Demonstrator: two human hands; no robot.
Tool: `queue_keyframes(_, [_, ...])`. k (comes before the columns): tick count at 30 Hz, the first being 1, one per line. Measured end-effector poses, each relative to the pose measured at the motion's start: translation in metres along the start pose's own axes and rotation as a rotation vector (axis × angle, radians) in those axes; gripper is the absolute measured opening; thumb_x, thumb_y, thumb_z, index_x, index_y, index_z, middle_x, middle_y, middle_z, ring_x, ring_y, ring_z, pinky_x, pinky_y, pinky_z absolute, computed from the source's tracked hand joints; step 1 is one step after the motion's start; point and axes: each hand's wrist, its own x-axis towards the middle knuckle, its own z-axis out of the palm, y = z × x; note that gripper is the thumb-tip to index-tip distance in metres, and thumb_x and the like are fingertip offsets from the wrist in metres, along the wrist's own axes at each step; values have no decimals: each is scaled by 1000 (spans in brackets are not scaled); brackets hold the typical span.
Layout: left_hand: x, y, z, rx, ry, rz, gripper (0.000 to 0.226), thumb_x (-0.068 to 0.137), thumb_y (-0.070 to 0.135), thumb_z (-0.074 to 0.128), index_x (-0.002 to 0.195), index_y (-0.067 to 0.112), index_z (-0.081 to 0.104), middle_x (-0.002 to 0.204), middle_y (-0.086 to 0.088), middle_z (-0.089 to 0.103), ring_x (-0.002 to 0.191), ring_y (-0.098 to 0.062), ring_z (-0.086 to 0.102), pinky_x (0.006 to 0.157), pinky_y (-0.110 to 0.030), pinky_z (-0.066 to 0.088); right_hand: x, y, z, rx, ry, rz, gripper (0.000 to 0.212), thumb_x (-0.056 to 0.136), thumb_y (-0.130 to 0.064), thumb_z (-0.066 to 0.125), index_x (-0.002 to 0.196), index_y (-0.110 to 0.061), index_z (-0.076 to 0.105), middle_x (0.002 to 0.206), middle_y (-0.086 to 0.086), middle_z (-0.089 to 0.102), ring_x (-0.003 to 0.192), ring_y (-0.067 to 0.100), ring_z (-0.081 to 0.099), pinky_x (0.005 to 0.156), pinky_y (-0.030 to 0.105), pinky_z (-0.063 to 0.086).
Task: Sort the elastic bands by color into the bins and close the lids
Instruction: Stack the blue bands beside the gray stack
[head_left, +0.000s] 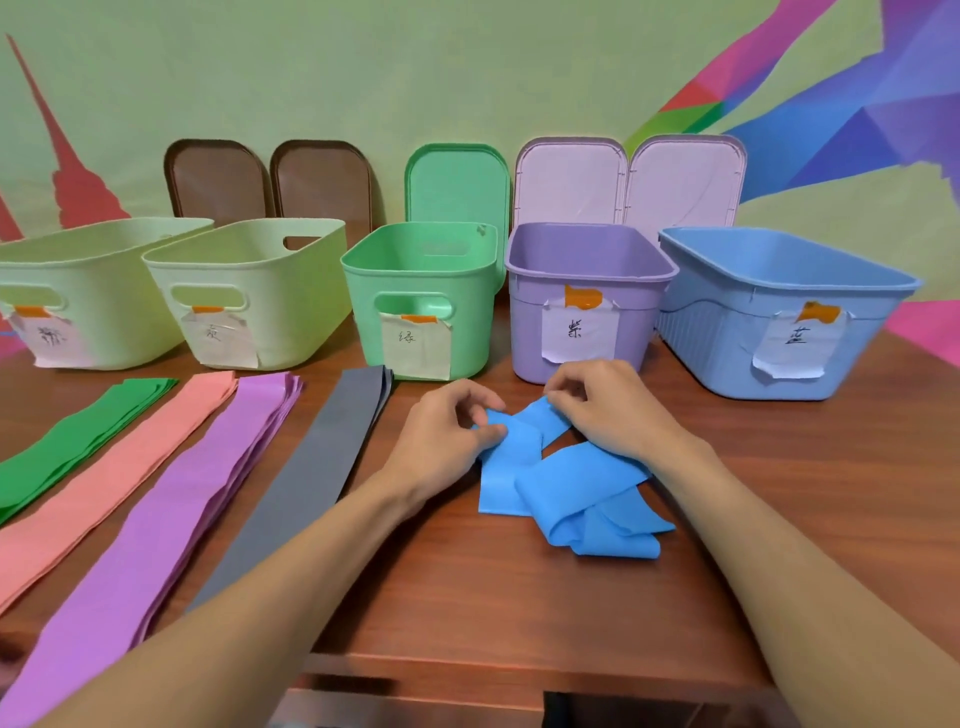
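A blue elastic band lies crumpled in loose folds on the wooden table, in front of the purple bin. My left hand pinches its upper left edge. My right hand pinches the upper end of the same band. To the left lie flat stacks of bands: grey, purple, salmon pink and green. Behind stand open bins with paper labels: the blue bin, the green bin and two pale yellow-green bins.
Lids lean upright against the wall behind the bins: two brown lids, a green lid and two pink lids. The table's front edge runs just below my forearms.
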Motion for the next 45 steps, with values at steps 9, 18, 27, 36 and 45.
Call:
queue_keyframes(9, [-5, -4, -10, -202, 68, -60, 26, 89, 6, 61, 111, 18, 69, 91, 1, 65, 85, -11, 61, 79, -20, 48, 4, -1, 4, -174, 5, 272, 41, 82, -31, 72, 96, 6, 66, 94, 19, 66, 90, 33, 60, 81, 44, 52])
queue_keyframes(18, [-1, -6, -10, -297, 201, -4, 20, 95, 20, 54, 78, 25, 63, 57, 9, 48, 58, -6, 42, 58, -23, 33, 4, -7, 5, -35, 294, 88, 10, 85, -19, 63, 78, -16, 57, 77, 0, 56, 74, 20, 51, 64, 28, 33])
queue_keyframes(27, [-5, 6, -13, -453, 196, -115, 24, 95, 12, 45, 77, 23, 57, 57, 11, 52, 56, -9, 46, 60, -26, 36, 2, -11, -7, 285, 580, 107, 7, 97, -23, 48, 100, -16, 47, 67, 2, 64, 56, -1, 55, 57, 15, 38])
queue_keyframes(36, [-14, 23, -23, -517, 66, -275, 22, 69, 27, 57, 80, 14, 71, 86, -14, 69, 73, -26, 62, 71, -35, 47, -1, -24, -5, 665, 575, 77, 13, 96, -14, 50, 93, -27, 50, 78, -4, 61, 43, 20, 59, 46, 30, 48])
queue_keyframes(45, [-20, 46, -45, -404, 62, -276, 40, 79, -4, 64, 111, 20, 61, 91, -8, 70, 82, -23, 65, 80, -35, 52, 12, -43, -29, 945, 615, 243, 19, 89, -1, 47, 104, -12, 50, 79, 1, 61, 58, 12, 61, 47, 27, 49])
